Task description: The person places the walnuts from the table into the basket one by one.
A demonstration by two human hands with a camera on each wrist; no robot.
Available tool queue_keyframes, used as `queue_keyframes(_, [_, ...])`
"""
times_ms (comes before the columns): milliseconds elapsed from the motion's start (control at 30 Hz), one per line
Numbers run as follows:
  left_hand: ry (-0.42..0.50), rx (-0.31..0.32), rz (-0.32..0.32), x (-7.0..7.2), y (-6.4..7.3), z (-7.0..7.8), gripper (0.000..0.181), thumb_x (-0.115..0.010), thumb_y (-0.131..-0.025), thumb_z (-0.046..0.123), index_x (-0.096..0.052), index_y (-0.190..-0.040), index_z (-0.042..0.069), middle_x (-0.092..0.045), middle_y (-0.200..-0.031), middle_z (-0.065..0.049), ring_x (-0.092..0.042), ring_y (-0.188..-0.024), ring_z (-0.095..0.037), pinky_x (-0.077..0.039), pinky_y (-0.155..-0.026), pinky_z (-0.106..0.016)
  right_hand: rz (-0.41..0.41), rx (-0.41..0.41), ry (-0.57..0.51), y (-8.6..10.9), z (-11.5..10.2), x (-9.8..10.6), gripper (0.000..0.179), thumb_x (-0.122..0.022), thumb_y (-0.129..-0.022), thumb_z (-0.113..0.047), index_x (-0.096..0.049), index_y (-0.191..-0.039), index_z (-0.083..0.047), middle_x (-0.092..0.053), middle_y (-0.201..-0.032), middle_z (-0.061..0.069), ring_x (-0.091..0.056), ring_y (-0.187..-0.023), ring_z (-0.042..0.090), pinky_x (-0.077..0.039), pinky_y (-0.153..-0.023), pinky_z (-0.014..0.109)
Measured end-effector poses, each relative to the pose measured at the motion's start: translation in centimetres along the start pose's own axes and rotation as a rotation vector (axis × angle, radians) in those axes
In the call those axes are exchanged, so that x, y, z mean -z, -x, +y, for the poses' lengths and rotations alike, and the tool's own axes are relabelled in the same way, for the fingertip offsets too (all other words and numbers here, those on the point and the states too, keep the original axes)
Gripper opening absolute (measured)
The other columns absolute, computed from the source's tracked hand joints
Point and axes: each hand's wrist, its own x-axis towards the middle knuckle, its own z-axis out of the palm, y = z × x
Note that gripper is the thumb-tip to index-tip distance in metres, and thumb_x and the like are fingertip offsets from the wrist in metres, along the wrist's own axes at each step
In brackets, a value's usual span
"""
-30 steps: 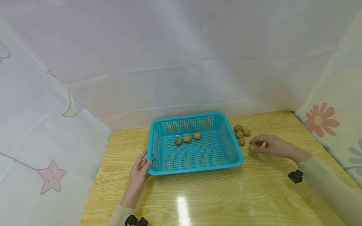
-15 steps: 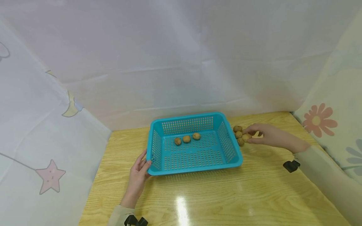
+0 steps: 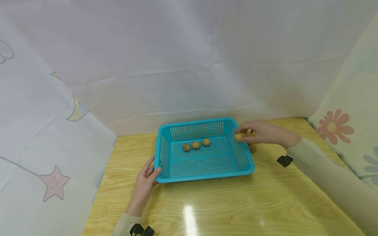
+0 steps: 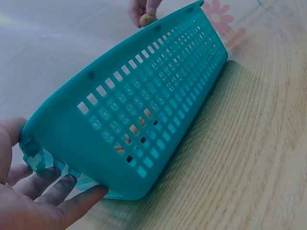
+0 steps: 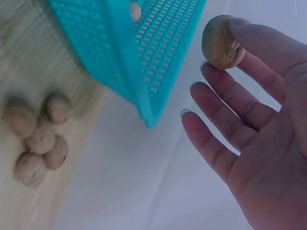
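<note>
A walnut (image 5: pixel 221 43) is pinched between the thumb and fingertips of my right hand (image 3: pixel 264 131), which is over the right rim of a blue plastic basket (image 3: pixel 203 179). Three walnuts (image 3: pixel 196 145) lie in a short row on the basket's perforated floor. At the basket's front left corner, my left hand (image 3: pixel 143 184) grips the rim, thumb on top and fingers spread along the outer wall in the left wrist view. Several more walnuts (image 5: pixel 41 138) sit clustered on the table right of the basket, mostly hidden behind my right hand in the head view.
The basket stands on a yellowish wood-grain table (image 3: pixel 224 206), close to its back edge. Pale cloth (image 3: pixel 189 65) hangs behind and along both sides, printed with a star (image 3: pixel 54 183) and a red flower (image 3: pixel 335 126).
My right hand has carried the walnut left, from the table beside the cluster to above the basket's right rim. My left hand has kept its hold on the basket's corner.
</note>
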Motion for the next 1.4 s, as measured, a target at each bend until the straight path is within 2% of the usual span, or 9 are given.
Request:
queue_keyframes(167, [-0.025, -0.015, -0.008, 0.0, 0.0, 0.0, 0.068, -0.065, -0.105, 0.014, -0.032, -0.164, 0.014, -0.048, -0.154, -0.026, -0.066, -0.122, -0.026, -0.061, -0.09, -0.036, -0.052, 0.067, 0.039, -2.8, -1.3, -0.6, 0.028, -0.073, -0.1, -0.027, -0.073, -0.126, -0.018, -0.068, -0.117, -0.007, -0.062, -0.106, 0.02, -0.055, -0.091, 0.048])
queue_keyframes(300, [-0.026, -0.03, -0.017, 0.0, 0.0, 0.0, 0.068, -0.064, -0.105, 0.014, -0.031, -0.164, 0.012, -0.047, -0.154, -0.028, -0.067, -0.121, -0.024, -0.061, -0.089, -0.035, -0.076, 0.13, 0.035, -5.1, -2.3, -1.3, 0.028, -0.073, -0.1, -0.027, -0.072, -0.127, -0.018, -0.069, -0.12, -0.006, -0.063, -0.106, 0.018, -0.055, -0.093, 0.05])
queue_keyframes(533, [-0.018, -0.04, -0.025, 0.0, 0.2, 0.0, 0.066, -0.062, -0.106, 0.014, -0.031, -0.164, 0.011, -0.046, -0.155, -0.028, -0.066, -0.123, -0.027, -0.061, -0.091, -0.035, -0.106, 0.208, 0.038, -8.7, -3.7, -3.3, 0.028, -0.075, -0.098, -0.022, -0.073, -0.125, -0.013, -0.071, -0.117, -0.003, -0.066, -0.101, 0.022, -0.056, -0.089, 0.042])
queue_keyframes(733, [-0.001, -0.031, -0.027, -0.1, 0.2, -0.2, 0.066, -0.061, -0.106, 0.012, -0.03, -0.165, 0.012, -0.046, -0.155, -0.028, -0.065, -0.124, -0.026, -0.06, -0.091, -0.035, -0.175, 0.189, 0.005, -11.1, -4.4, -5.4, 0.031, -0.075, -0.098, -0.02, -0.072, -0.128, -0.011, -0.07, -0.121, 0.001, -0.065, -0.103, 0.019, -0.055, -0.091, 0.041])
queue_keyframes(867, [-0.01, -0.035, -0.022, -0.1, 0.1, -0.2, 0.067, -0.062, -0.106, 0.013, -0.03, -0.165, 0.011, -0.046, -0.155, -0.028, -0.065, -0.124, -0.028, -0.06, -0.091, -0.036, -0.211, 0.212, -0.005, -12.5, -4.6, -6.7, 0.032, -0.073, -0.1, -0.018, -0.07, -0.129, -0.007, -0.07, -0.121, 0.003, -0.064, -0.102, 0.017, -0.055, -0.091, 0.043])
queue_keyframes(1033, [-0.037, -0.043, -0.006, -0.1, 0.1, -0.3, 0.066, -0.063, -0.106, 0.015, -0.032, -0.164, 0.013, -0.048, -0.154, -0.027, -0.064, -0.125, -0.029, -0.061, -0.09, -0.036, -0.251, 0.214, 0.032, -14.2, -4.5, -8.5, 0.03, -0.073, -0.1, -0.021, -0.071, -0.127, -0.008, -0.07, -0.116, -0.001, -0.062, -0.098, 0.012, -0.054, -0.086, 0.035])
queue_keyframes(1400, [-0.045, -0.054, -0.009, -0.1, 0.1, -0.5, 0.066, -0.062, -0.106, 0.015, -0.031, -0.164, 0.011, -0.048, -0.153, -0.029, -0.065, -0.124, -0.03, -0.061, -0.089, -0.036, -0.341, 0.196, 0.074, -16.1, -3.8, -12.2, 0.029, -0.075, -0.099, -0.021, -0.073, -0.124, -0.006, -0.071, -0.106, -0.002, -0.063, -0.09, 0.009, -0.055, -0.083, 0.032])
